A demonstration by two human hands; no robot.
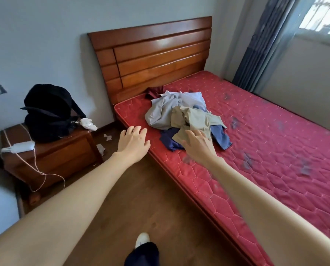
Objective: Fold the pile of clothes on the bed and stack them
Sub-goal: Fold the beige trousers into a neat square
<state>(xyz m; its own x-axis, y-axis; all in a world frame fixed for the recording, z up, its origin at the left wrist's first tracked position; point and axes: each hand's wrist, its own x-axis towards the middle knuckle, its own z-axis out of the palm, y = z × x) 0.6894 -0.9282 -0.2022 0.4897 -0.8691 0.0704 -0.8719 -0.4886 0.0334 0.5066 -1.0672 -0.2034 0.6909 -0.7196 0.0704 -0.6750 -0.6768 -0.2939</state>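
A loose pile of clothes [181, 114] lies near the head of the bare red mattress [266, 150]: a light grey shirt [160, 112], a khaki garment [194, 118], a blue piece [221, 137] and a dark red one [154, 92] at the back. My right hand [198, 146] reaches over the mattress with fingers spread, its fingertips at the pile's near edge. My left hand [134, 143] hovers open over the bed's left edge, holding nothing.
A wooden headboard [152, 56] stands behind the pile. Left of the bed a wooden nightstand [50, 156] carries a black backpack [48, 112] and a white power strip [22, 146] with a cord. Paper scraps [102, 144] lie on the wood floor. My shoe [142, 239] shows below.
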